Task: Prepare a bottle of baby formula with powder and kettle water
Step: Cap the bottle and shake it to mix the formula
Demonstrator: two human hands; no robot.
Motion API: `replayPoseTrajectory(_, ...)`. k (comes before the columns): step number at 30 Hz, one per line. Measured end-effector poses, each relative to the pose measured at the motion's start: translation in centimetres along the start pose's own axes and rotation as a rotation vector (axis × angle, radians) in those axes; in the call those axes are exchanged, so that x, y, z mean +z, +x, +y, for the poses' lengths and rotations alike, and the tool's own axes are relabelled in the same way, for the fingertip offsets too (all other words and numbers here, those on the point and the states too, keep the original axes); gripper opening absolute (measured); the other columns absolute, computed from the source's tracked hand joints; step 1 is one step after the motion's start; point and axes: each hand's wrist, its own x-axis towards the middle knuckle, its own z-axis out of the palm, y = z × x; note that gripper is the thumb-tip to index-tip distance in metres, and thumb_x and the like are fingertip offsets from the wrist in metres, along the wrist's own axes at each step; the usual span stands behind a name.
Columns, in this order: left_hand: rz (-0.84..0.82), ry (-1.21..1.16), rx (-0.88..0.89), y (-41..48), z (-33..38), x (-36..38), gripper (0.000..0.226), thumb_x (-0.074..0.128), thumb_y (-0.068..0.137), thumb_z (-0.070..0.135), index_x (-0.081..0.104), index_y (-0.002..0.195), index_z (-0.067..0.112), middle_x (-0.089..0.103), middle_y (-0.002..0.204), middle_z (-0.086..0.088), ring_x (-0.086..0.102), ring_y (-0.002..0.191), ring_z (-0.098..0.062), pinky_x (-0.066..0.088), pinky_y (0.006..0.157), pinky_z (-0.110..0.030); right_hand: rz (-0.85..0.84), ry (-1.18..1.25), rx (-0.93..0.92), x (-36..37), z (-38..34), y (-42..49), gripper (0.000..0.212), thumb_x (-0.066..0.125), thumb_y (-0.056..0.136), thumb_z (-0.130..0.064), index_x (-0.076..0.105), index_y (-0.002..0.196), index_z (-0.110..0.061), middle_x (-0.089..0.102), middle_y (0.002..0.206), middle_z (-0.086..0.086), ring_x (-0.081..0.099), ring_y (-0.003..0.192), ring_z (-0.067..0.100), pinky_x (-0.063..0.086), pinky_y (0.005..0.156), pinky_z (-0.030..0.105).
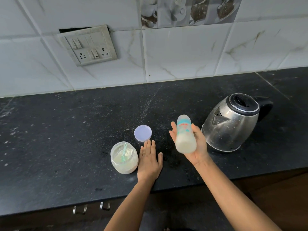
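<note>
The right grip (191,144) holds the milky bottle (184,135) above the surface (66,130). The left grip (149,160) lies flat and empty beside the powder jar (124,158), near the front edge.

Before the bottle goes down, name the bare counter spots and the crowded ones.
Free: the wide black counter left of the powder jar, and the strip along the tiled wall behind the lid. Tighter: the gap between the left hand and the kettle, where the right hand holds the bottle. Crowded: jar, lid and left hand sit close together.
</note>
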Motion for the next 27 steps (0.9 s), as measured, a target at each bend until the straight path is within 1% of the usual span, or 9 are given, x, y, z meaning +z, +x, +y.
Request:
replayPoseTrajectory(2,-0.005,0.0,-0.002,0.0,0.0,0.0,0.062,0.025,0.103,0.042,0.01,0.156,0.013,0.004,0.164,-0.005,-0.004,0.151,-0.015,-0.013,0.117,-0.027,0.027,0.052,0.022,0.1,0.1,-0.1,0.071,0.075,0.076,-0.026,0.042,0.133,0.0,0.062,0.113,0.023,0.069,0.095,0.03,0.057,0.077,0.043)
replayPoseTrajectory(4,-0.008,0.001,-0.004,0.0,0.0,0.0,0.062,0.026,0.103,0.042,0.01,0.156,0.013,0.004,0.164,-0.005,-0.004,0.151,-0.015,-0.014,0.117,-0.026,-0.071,-0.003,0.153,0.0,0.1,-0.8,0.079,0.086,0.062,-0.024,0.048,0.126,0.001,0.062,0.107,0.019,0.068,0.08,0.027,0.059,0.072,0.041)
replayPoseTrajectory(6,-0.007,0.004,-0.003,0.0,-0.1,0.0,0.062,0.026,0.103,0.042,0.01,0.156,0.013,0.005,0.164,-0.006,-0.004,0.151,-0.015,-0.013,0.118,-0.027,-0.128,-0.071,0.181,0.4,0.1,-1.0,0.074,0.088,0.057,-0.021,0.053,0.119,-0.001,0.064,0.103,0.017,0.066,0.074,0.025,0.059,0.07,0.039)
replayPoseTrajectory(9,-0.009,0.014,-0.005,0.0,0.0,0.0,0.063,0.025,0.103,0.042,0.009,0.156,0.012,0.004,0.164,-0.006,-0.004,0.151,-0.016,-0.011,0.119,-0.028,0.012,0.034,0.021,0.8,0.5,-0.4,0.052,0.071,0.076,-0.022,0.052,0.12,-0.002,0.067,0.106,0.021,0.069,0.089,0.028,0.058,0.077,0.042)
replayPoseTrajectory(11,-0.01,0.013,-0.005,-0.1,0.0,-0.1,0.063,0.025,0.103,0.042,0.009,0.156,0.013,0.004,0.164,-0.006,-0.004,0.151,-0.016,-0.011,0.119,-0.029,0.002,0.017,0.069,0.8,0.7,-0.6,0.044,0.062,0.083,-0.023,0.053,0.12,-0.002,0.066,0.107,0.021,0.069,0.092,0.029,0.057,0.08,0.044)
replayPoseTrajectory(15,-0.01,0.005,-0.005,-0.1,0.0,-0.1,0.063,0.026,0.103,0.042,0.01,0.156,0.013,0.005,0.164,-0.006,-0.004,0.151,-0.016,-0.01,0.119,-0.029,-0.058,-0.084,0.183,0.9,0.7,-0.9,0.073,0.077,0.063,-0.018,0.047,0.128,-0.003,0.065,0.105,0.02,0.067,0.074,0.028,0.059,0.066,0.037)
replayPoseTrajectory(19,-0.015,0.013,-0.007,-0.1,0.0,0.0,0.063,0.025,0.103,0.043,0.009,0.156,0.013,0.004,0.164,-0.005,-0.004,0.151,-0.015,-0.011,0.119,-0.029,0.109,0.099,0.066,0.9,0.4,-0.3,0.065,0.067,0.076,-0.023,0.045,0.133,-0.001,0.065,0.113,0.024,0.069,0.093,0.029,0.059,0.073,0.037)
replayPoseTrajectory(23,-0.009,0.012,-0.004,-0.1,-0.1,0.0,0.063,0.025,0.103,0.043,0.009,0.156,0.013,0.004,0.164,-0.005,-0.004,0.151,-0.015,-0.012,0.118,-0.027,-0.043,-0.041,0.198,0.8,-0.4,-0.9,0.07,0.083,0.053,-0.017,0.055,0.114,0.003,0.064,0.097,0.018,0.065,0.066,0.023,0.059,0.058,0.03)
replayPoseTrajectory(27,-0.006,0.014,-0.002,-0.1,-0.1,0.0,0.063,0.024,0.103,0.043,0.009,0.156,0.012,0.004,0.164,-0.006,-0.004,0.151,-0.016,-0.011,0.119,-0.028,0.083,0.142,0.036,0.5,-1.3,0.0,0.064,0.072,0.068,-0.021,0.049,0.125,-0.003,0.065,0.107,0.016,0.069,0.085,0.022,0.06,0.074,0.031)
